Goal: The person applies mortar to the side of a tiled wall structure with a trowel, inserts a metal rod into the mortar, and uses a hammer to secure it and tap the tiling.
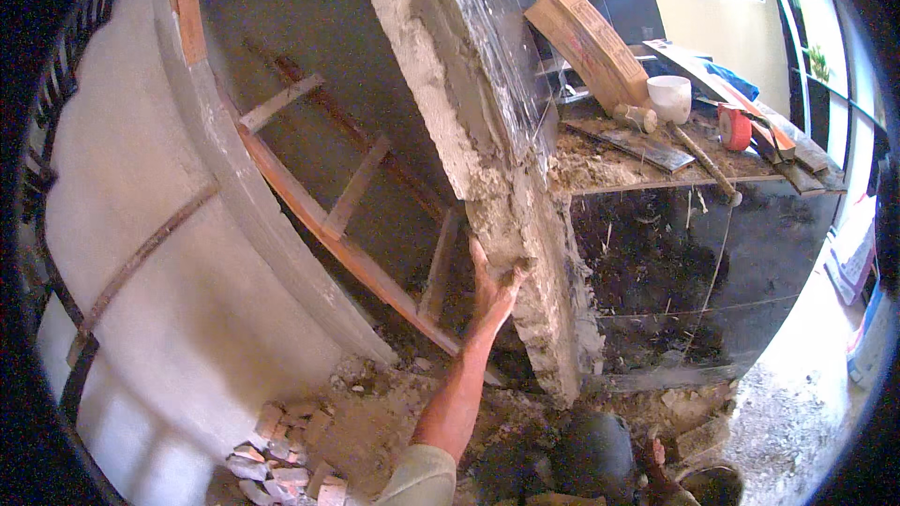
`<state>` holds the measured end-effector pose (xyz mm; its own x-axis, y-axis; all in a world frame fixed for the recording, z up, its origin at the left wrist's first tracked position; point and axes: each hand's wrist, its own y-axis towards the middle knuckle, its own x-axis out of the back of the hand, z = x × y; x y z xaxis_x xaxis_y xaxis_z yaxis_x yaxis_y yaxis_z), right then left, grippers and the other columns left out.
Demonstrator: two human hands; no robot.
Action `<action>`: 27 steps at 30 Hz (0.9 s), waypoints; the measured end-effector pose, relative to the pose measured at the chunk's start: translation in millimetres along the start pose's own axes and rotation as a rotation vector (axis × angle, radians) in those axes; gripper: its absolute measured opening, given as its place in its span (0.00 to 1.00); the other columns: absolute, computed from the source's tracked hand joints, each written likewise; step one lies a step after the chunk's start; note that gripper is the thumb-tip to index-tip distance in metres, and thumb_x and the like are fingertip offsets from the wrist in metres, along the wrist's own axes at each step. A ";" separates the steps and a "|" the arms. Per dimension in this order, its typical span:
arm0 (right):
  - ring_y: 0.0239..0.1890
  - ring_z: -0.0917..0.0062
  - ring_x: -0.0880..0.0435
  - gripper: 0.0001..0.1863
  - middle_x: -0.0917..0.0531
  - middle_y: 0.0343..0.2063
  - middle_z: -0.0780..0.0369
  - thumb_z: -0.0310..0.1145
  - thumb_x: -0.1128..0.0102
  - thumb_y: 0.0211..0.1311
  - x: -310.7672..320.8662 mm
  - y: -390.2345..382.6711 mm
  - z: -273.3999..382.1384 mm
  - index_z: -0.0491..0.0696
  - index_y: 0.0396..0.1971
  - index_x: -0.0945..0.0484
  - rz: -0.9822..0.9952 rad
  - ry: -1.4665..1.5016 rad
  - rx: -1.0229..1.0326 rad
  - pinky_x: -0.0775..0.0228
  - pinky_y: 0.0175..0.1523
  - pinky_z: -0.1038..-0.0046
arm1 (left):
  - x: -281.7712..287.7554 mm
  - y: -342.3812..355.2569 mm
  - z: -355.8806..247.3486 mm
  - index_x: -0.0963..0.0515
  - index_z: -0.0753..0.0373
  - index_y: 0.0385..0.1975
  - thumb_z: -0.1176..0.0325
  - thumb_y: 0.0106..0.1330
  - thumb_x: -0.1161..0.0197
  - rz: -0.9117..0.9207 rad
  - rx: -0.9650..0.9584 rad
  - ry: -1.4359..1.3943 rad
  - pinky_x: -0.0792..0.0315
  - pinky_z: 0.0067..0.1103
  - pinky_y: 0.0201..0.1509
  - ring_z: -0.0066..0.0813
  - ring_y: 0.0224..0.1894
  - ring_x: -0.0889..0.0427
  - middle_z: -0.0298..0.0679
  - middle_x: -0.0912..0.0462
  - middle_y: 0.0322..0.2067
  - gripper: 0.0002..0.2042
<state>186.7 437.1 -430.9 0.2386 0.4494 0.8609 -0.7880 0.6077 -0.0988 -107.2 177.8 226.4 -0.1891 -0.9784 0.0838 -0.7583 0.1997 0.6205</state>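
Note:
My left hand (497,289) reaches up and rests on the rough, broken end of a masonry wall (525,295). Its thumb and fingers are spread against the crumbling brick and mortar, with no tool in it. My right hand (653,454) is low, near the bottom edge, beside a dark rounded shape (595,454) that I cannot identify. Its fingers are small and partly hidden, so what they hold, if anything, does not show. Close to the right wrist is the rim of a round, dark container (714,480).
Left of the wall, a wooden ladder (328,225) leans in an opening. Broken bricks (281,468) and rubble cover the floor. A dark-tiled counter (694,281) at right bears a long carton (591,47), a white cup (668,98), a mallet (705,162), a red roll (735,128) and boards.

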 end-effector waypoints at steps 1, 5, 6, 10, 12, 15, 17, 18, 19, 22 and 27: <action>0.43 0.60 0.21 0.16 0.23 0.40 0.54 0.44 0.42 0.53 1.4 -2.6 2.3 0.49 0.36 0.23 0.012 0.016 -0.026 0.29 0.46 0.59 | -1.4 1.3 3.2 0.64 0.71 0.67 0.54 0.49 0.26 0.001 -0.002 0.019 0.48 0.29 0.69 0.42 0.66 0.45 0.52 0.49 0.66 0.57; 0.43 0.60 0.22 0.15 0.23 0.40 0.54 0.43 0.42 0.53 1.4 -15.8 -5.8 0.49 0.37 0.23 0.047 0.044 -0.102 0.30 0.46 0.60 | -16.3 -2.1 5.9 0.66 0.62 0.69 0.71 0.57 0.34 0.042 0.024 -0.023 0.40 0.31 0.66 0.40 0.62 0.38 0.49 0.45 0.64 0.48; 0.43 0.60 0.22 0.15 0.22 0.40 0.55 0.43 0.42 0.54 1.0 -18.7 -5.5 0.49 0.37 0.23 0.059 0.053 -0.113 0.30 0.46 0.60 | -14.8 -1.1 7.5 0.66 0.62 0.69 0.71 0.57 0.33 0.032 -0.021 0.129 0.41 0.31 0.66 0.39 0.62 0.38 0.49 0.45 0.64 0.49; 0.44 0.60 0.23 0.15 0.22 0.40 0.55 0.42 0.42 0.54 -5.7 -26.9 0.3 0.48 0.38 0.23 0.093 0.081 -0.130 0.31 0.47 0.60 | -7.6 -2.1 14.6 0.66 0.65 0.68 0.64 0.55 0.30 0.019 -0.002 0.090 0.44 0.31 0.67 0.40 0.63 0.39 0.49 0.45 0.63 0.51; 0.44 0.60 0.23 0.15 0.22 0.40 0.55 0.41 0.42 0.54 -6.8 -32.8 -0.1 0.48 0.38 0.24 0.104 0.101 -0.135 0.31 0.47 0.61 | -5.3 -2.5 14.0 0.65 0.67 0.68 0.57 0.53 0.28 -0.007 0.002 0.153 0.46 0.31 0.68 0.40 0.63 0.41 0.49 0.47 0.64 0.54; 0.44 0.60 0.24 0.15 0.22 0.39 0.55 0.40 0.42 0.54 -7.5 -39.3 -2.4 0.48 0.38 0.24 0.117 0.130 -0.161 0.32 0.47 0.61 | -12.1 -0.4 13.3 0.65 0.66 0.68 0.56 0.52 0.28 -0.001 0.000 0.126 0.46 0.32 0.68 0.39 0.64 0.42 0.50 0.49 0.65 0.54; 0.44 0.60 0.24 0.15 0.22 0.39 0.55 0.40 0.42 0.54 -7.8 -42.5 -3.6 0.47 0.39 0.24 0.128 0.142 -0.176 0.32 0.47 0.61 | -5.3 1.3 30.1 0.65 0.67 0.68 0.54 0.52 0.27 -0.013 -0.014 0.146 0.46 0.32 0.68 0.40 0.65 0.43 0.51 0.51 0.66 0.55; 0.45 0.60 0.24 0.15 0.22 0.39 0.55 0.40 0.42 0.54 -8.2 -44.0 -3.5 0.47 0.39 0.24 0.138 0.149 -0.178 0.32 0.47 0.61 | -1.5 1.0 37.1 0.65 0.67 0.68 0.53 0.51 0.27 -0.032 -0.033 0.158 0.47 0.33 0.68 0.41 0.65 0.43 0.52 0.52 0.66 0.56; 0.45 0.60 0.24 0.15 0.22 0.39 0.55 0.39 0.42 0.54 -8.3 -46.4 -3.7 0.47 0.39 0.24 0.145 0.154 -0.183 0.32 0.48 0.62 | 1.9 -0.6 43.8 0.65 0.67 0.68 0.53 0.51 0.27 -0.029 -0.027 0.168 0.47 0.33 0.68 0.41 0.65 0.43 0.52 0.52 0.66 0.56; 0.45 0.60 0.25 0.15 0.22 0.39 0.55 0.39 0.42 0.54 -6.5 -53.2 -9.1 0.47 0.40 0.25 0.156 0.176 -0.208 0.33 0.48 0.62 | -6.5 1.7 31.3 0.69 0.67 0.68 0.49 0.51 0.28 0.005 0.043 0.069 0.52 0.32 0.71 0.41 0.68 0.49 0.49 0.54 0.68 0.59; 0.46 0.60 0.25 0.15 0.22 0.39 0.56 0.37 0.43 0.55 7.9 -48.3 -5.4 0.46 0.40 0.25 0.163 0.228 -0.217 0.33 0.48 0.63 | -7.3 0.2 26.1 0.66 0.66 0.69 0.42 0.49 0.29 -0.085 0.024 0.312 0.47 0.33 0.69 0.43 0.67 0.44 0.53 0.49 0.66 0.60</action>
<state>229.7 414.9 -422.1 0.2594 0.6719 0.6938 -0.6932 0.6297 -0.3507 -122.3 186.3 205.5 0.0730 -0.9602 0.2696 -0.7784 0.1142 0.6174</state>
